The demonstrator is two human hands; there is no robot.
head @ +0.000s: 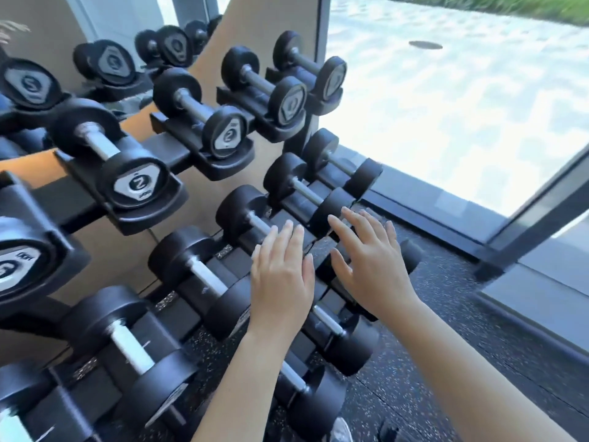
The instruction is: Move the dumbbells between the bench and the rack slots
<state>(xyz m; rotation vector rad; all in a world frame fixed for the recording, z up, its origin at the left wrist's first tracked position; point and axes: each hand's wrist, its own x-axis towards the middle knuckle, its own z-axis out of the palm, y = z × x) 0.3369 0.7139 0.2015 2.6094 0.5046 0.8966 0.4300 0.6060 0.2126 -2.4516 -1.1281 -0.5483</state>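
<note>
Head view: black dumbbells (pixel 306 193) sit in rack (pixel 223 161) slots, upper row and lower rows, more on the bottom tier. Both hands hover over the lower rows, holding nothing. Left hand (pixel 280 279) flat, fingers together, above a dumbbell handle (pixel 259 223). Right hand (pixel 373 266) fingers spread, over the next dumbbell. Speckled floor (pixel 430 362) right, window (pixel 462 90) beyond, mirror (pixel 105 36) behind rack.

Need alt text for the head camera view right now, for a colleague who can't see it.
Two bare hands, left hand and right hand, open with fingers spread, reach over the lower row of black dumbbells on a tiered rack. Neither grips anything; a window is at right.
</note>
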